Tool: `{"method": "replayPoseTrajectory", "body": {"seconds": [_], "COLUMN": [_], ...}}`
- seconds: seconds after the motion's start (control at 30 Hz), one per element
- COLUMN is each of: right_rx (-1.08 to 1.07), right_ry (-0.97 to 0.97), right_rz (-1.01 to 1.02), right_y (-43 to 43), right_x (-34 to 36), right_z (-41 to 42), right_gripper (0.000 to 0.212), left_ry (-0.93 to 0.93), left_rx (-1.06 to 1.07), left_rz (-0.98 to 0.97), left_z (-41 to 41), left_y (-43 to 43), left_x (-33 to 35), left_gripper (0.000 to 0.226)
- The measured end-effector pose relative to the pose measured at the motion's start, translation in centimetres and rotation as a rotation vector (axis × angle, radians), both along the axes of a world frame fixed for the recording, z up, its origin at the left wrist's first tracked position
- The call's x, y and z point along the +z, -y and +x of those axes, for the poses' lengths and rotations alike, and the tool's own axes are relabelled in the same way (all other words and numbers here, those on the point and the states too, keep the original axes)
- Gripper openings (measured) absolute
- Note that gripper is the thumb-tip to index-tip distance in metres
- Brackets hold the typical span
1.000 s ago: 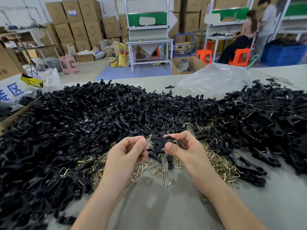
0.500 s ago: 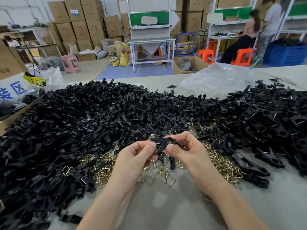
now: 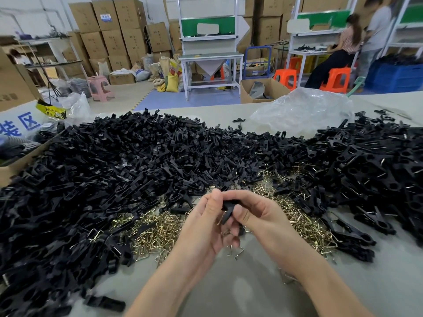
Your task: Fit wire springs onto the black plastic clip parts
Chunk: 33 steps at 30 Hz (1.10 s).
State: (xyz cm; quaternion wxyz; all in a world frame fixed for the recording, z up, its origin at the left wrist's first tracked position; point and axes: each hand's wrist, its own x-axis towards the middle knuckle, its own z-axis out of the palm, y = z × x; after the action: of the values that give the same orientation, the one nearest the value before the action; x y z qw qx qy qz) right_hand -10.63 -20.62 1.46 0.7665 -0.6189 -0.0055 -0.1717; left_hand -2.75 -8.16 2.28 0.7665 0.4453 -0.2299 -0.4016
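Clip [image 3: 229, 205]: one matte black plastic piece, pinched by left hand [image 3: 206, 225] and right hand [image 3: 263, 216]. Brassy bent-wire springs [image 3: 160, 232] lie heaped, too many to count.

Stacked cardboard boxes [image 3: 109, 35] line the back wall. A white workbench [image 3: 209, 57] with a green panel stands on blue flooring [image 3: 169, 100]. Orange stools [image 3: 336, 76] sit to its right, a pink stool [image 3: 99, 88] to its left

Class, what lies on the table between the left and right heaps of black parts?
Head view: a pile of brass-coloured wire springs, with the left hand and right hand gripping a black clip part above it.
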Motion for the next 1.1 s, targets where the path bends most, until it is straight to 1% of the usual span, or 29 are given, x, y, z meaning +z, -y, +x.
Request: {"method": "replayPoseTrajectory", "body": {"seconds": [0.07,0.17,0.2,0.27,0.3,0.4,0.57,0.73,0.83,0.9,0.97,1.0,1.1], "right_rx": [0.003,-0.052,-0.091,-0.156,-0.181,-0.254,-0.286,-0.251,-0.261,-0.263,-0.266,-0.261,-0.230], "right_ry": [-0.012,-0.065,-0.077,-0.064,-0.047,-0.046,-0.037,-0.071,-0.077,-0.069,-0.060,-0.052,-0.041], "right_rz": [-0.044,-0.169,-0.233,-0.339,-0.365,-0.405,-0.339,-0.249,-0.247,-0.270,-0.297,-0.290,-0.223], "right_y": [-0.4,-0.7,-0.6,-0.3,-0.1,0.4,0.8,0.5,0.5,0.5,0.6,0.7,0.7], "right_x": [0.0,-0.4,-0.4,-0.4,-0.3,0.0,0.0,-0.1,-0.1,-0.1,-0.2,-0.2,-0.2], "right_z": [0.1,0.3,0.3,0.3,0.3,0.0,-0.1,-0.3,-0.2,-0.2,-0.2,-0.1,-0.1], "right_gripper": [0.021,0.036,0.042,0.050,0.048,0.041,0.028,0.031,0.032,0.032,0.031,0.031,0.031], "left_ry": [-0.013,-0.030,-0.032,-0.056,-0.076,-0.110,-0.104,-0.113,-0.108,-0.087,-0.071,-0.065,-0.064], "left_rx": [0.036,0.083,0.083,0.077,0.073,0.071,-0.002,0.007,0.019,0.017,0.016,0.019,0.027], "left_rz": [0.027,0.106,0.115,0.112,0.105,0.074,-0.050,-0.035,-0.010,-0.025,-0.032,-0.034,-0.050], "left_z": [-0.1,0.0,0.1,0.4,0.5,1.0,1.0,1.2,1.4,1.6,1.6,1.5,1.5], "left_y": [0.1,0.1,0.1,0.1,0.1,-0.1,-0.6,-0.6,-0.6,-0.6,-0.7,-0.8,-0.8], "left_x": [0.1,0.1,0.1,0.1,0.2,0.3,0.1,0.0,0.1,0.0,-0.1,-0.1,-0.2], "left_gripper": [0.062,0.067,0.064,0.049,0.043,0.037,0.035,0.025,0.029,0.038,0.042,0.039,0.022]}}
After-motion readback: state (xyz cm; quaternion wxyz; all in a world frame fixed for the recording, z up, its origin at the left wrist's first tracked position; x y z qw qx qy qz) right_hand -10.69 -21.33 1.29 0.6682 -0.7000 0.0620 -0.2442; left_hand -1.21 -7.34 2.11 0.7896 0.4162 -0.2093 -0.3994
